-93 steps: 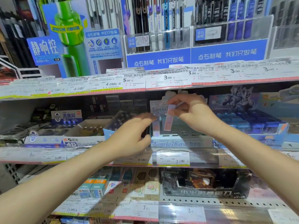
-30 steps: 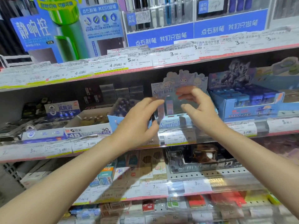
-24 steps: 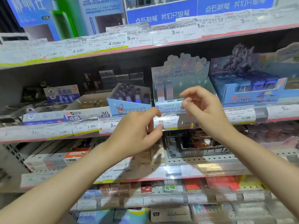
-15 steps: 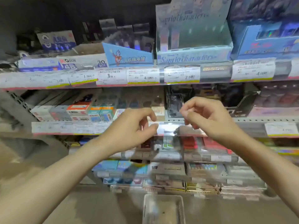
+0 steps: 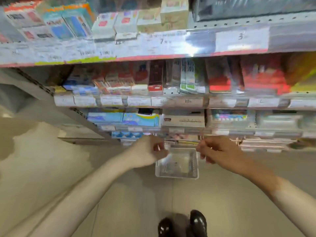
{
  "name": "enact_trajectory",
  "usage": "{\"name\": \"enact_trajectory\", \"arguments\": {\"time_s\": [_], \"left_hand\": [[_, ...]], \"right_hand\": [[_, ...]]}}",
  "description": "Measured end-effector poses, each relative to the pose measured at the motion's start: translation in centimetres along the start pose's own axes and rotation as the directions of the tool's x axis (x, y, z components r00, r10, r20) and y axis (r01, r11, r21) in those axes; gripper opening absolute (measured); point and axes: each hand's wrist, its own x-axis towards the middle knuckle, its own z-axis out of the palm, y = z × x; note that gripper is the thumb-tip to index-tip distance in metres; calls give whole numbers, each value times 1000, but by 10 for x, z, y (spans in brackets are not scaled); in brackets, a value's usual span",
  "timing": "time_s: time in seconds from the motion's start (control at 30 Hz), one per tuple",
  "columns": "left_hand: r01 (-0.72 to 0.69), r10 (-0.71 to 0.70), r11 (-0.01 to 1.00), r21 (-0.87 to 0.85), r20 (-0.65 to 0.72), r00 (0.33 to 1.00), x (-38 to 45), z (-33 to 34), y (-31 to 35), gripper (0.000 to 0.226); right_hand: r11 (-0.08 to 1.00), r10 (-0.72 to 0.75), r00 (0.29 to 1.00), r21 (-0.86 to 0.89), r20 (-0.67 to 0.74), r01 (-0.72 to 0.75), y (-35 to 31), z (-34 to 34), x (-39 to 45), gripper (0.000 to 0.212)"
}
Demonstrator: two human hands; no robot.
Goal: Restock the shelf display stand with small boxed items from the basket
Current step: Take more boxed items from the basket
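Basket (image 5: 177, 175): small, clear or whitish plastic, rectangular, slatted sides, on pale floor (image 5: 51, 168) just before lowest shelf; contents blurred, cannot tell what lies inside. Left hand (image 5: 148, 153) above basket's left rim, fingers loosely curled, nothing seen in grasp. Right hand (image 5: 215, 151) above right rim, fingers likewise loosely curled, holding nothing visible. Hands apart, basket between them. Shelves (image 5: 153, 55) above packed with blurred stationery packs, price tags along edges. Black shoes (image 5: 196, 221) at bottom.

Clear basket (image 5: 177, 175) on floor (contents blurred, seemingly few).
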Motion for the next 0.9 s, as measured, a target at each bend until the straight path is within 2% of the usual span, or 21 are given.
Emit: {"name": "enact_trajectory", "arguments": {"time_s": [0.1,0.17,0.27,0.33,0.4,0.47,0.53,0.6,0.73,0.9], "left_hand": [[63,-61,996,-55,43,997,24,43,-50,33],[109,-105,992,-59,61,993,43,74,-85,28],[174,-171,984,-36,81,982,72,124,-139,22],[211,-207,977,-25,108,972,92,161,-176,23],[269,-264,963,-21,130,956,112,202,-214,14],[330,-322,942,-58,117,940,132,245,-255,7],[411,-400,900,-145,95,911,151,289,-294,11],[476,-474,848,-235,67,878,170,328,-329,17],[524,-532,810,-262,48,846,207,395,-387,29],[523,-523,849,-76,15,852,253,447,-430,31]], "right_hand": [[991,123,992,-50,40,-121,59,37,26,21],[978,170,984,-131,47,-163,102,64,48,22],[946,226,973,-251,54,-206,164,104,87,16],[931,253,966,-284,43,-231,208,130,115,16],[924,266,963,-297,44,-242,257,156,143,19],[919,273,960,-313,69,-238,307,184,170,20],[915,289,954,-317,82,-250,355,211,196,22],[916,280,955,-326,99,-235,397,238,221,21],[922,236,961,-347,145,-174,463,284,271,21],[884,163,961,-466,223,-42,526,323,334,24]]}}
